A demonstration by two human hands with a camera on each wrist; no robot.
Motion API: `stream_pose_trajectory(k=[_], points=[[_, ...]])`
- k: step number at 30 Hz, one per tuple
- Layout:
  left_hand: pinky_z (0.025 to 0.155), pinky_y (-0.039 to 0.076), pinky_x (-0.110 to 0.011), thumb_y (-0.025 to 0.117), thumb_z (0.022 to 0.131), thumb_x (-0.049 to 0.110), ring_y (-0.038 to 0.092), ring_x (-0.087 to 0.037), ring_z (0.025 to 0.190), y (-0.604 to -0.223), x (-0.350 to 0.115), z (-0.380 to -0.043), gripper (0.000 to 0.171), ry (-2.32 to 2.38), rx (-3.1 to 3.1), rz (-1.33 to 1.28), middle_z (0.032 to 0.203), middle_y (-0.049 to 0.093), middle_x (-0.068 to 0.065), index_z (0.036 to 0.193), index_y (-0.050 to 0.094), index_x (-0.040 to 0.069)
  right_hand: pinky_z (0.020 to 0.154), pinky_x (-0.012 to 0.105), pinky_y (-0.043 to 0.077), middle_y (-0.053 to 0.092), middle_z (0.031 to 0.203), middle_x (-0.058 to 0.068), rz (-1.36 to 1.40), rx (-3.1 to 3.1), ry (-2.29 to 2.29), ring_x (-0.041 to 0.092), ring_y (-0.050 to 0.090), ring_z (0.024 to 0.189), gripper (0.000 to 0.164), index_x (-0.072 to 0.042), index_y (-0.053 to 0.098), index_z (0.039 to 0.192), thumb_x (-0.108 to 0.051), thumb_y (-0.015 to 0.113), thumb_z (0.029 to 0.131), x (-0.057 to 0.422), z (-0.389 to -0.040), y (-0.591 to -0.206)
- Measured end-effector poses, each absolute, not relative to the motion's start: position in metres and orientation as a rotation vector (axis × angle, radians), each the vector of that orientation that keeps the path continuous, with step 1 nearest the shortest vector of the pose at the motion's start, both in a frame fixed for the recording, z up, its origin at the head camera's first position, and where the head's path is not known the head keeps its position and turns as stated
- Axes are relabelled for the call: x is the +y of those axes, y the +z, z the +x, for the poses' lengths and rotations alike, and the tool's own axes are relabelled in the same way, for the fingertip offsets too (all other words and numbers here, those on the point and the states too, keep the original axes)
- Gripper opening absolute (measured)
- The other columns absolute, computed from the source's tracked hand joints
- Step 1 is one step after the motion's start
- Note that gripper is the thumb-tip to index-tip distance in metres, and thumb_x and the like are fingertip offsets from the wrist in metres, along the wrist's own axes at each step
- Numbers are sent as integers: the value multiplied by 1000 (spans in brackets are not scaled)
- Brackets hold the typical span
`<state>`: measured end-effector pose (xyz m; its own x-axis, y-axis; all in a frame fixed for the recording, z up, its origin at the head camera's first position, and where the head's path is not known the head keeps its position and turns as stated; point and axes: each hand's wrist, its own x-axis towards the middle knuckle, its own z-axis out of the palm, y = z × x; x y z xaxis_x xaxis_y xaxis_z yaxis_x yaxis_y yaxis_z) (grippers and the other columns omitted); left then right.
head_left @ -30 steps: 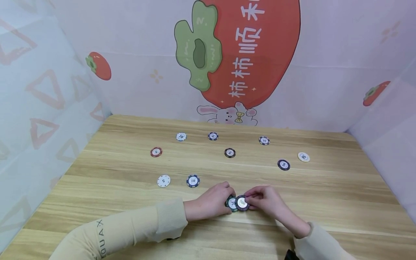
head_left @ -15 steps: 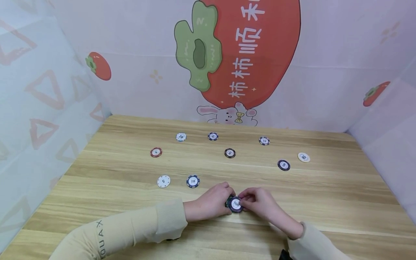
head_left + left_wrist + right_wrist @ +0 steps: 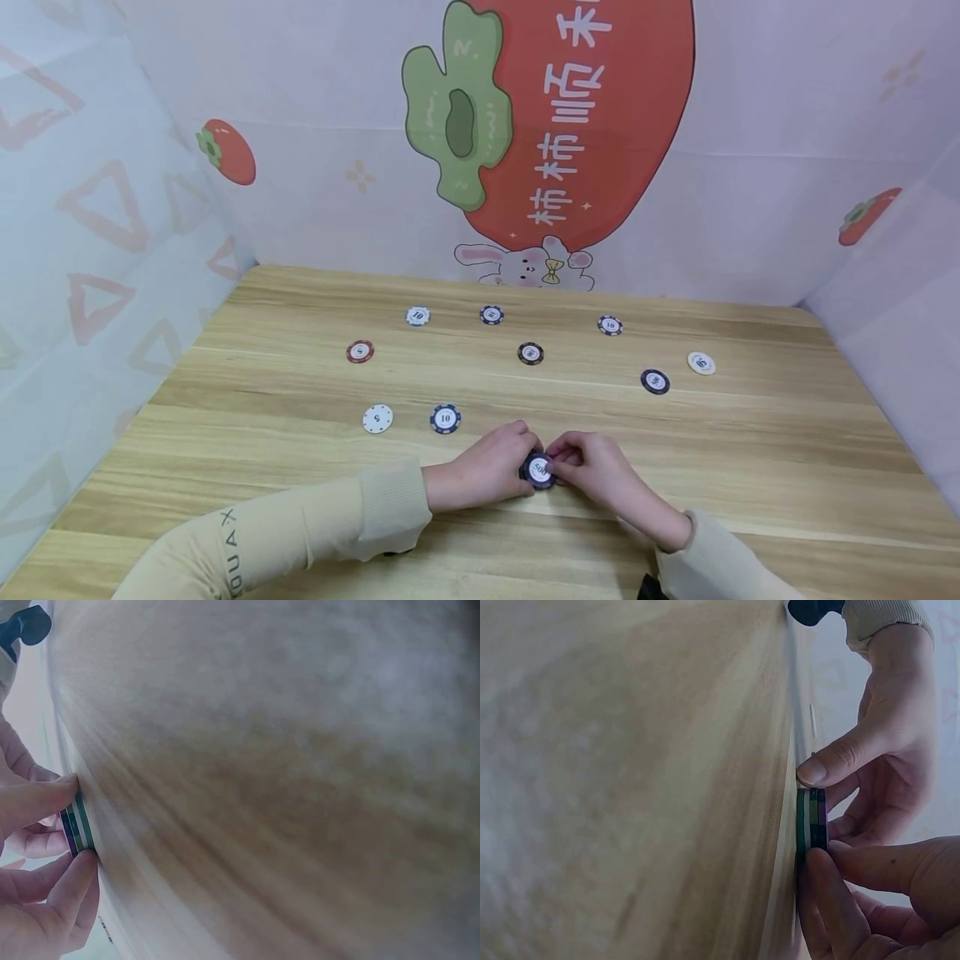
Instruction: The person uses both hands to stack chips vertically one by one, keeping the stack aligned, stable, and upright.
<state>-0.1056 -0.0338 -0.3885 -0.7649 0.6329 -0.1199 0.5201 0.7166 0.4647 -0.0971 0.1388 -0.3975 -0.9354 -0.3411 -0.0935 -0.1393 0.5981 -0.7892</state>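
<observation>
A small stack of chips (image 3: 811, 817) is sitting near the middle of the near part of the bench (image 3: 765, 458), with one hand on each side. The left hand (image 3: 489, 468) is holding the stack around its left edge, thumb on the near side and fingers on the far side. The right hand (image 3: 596, 468) is pinching the right side of the dark 500 chip (image 3: 537, 476), which is lying on top. The chips are probably being light and stiff, like hard little plates, and they are looking hard to break. Their flat faces may be feeling smooth, so the top one could be sliding if it is getting pushed sideways. The rim is giving the best hold: a thumb and finger on opposite edges, low enough to be catching every layer. Some parts are hiding. The 500 chip is covering the faces below, and the fingers are covering much of the rim. Green and pale bands are showing from the side, but I am not able to count the chips surely. The wrist views are looking dim, and the bench is blurring there. Some numbers on the far chips, like the black chip (image 3: 531, 353), are looking too tiny to read surely. The bottom of the head view is cutting off both sleeves (image 3: 723, 558).
</observation>
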Motion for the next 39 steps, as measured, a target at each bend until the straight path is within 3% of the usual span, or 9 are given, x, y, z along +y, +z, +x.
stream_pose_trajectory(k=[15, 23, 33, 39], points=[[76, 42, -16, 78, 72, 17, 49, -6, 84, -388, -35, -105, 37, 600, 2642, 904, 93, 53, 2, 103, 63, 5, 56, 20, 47, 63, 70, 1, -463, 2613, -1260, 9, 57, 62, 8, 0, 66, 84, -4, 70, 78, 138, -98, -400], [77, 43, -17, 78, 72, 17, 49, -6, 85, -387, -35, -105, 37, 604, 2641, 908, 93, 53, 1, 103, 63, 5, 63, 22, 49, 64, 80, 0, -549, 2679, -1141, 10, 58, 70, 12, -3, 66, 90, -4, 69, 78, 145, -105, -397], [77, 43, -17, 79, 71, 20, 49, -6, 85, -388, -34, -105, 41, 592, 2640, 889, 94, 53, 2, 105, 62, 5, 78, 37, 50, 64, 96, 8, -898, 2856, -765, 23, 61, 89, 22, -1, 64, 98, -2, 69, 77, 166, -116, -386], [77, 43, -17, 79, 71, 24, 49, -5, 85, -388, -34, -105, 43, 601, 2638, 888, 95, 52, 2, 106, 62, 5, 83, 39, 48, 62, 102, 11, -1095, 2915, -556, 26, 58, 95, 30, 0, 63, 101, -4, 73, 73, 179, -124, -388]])
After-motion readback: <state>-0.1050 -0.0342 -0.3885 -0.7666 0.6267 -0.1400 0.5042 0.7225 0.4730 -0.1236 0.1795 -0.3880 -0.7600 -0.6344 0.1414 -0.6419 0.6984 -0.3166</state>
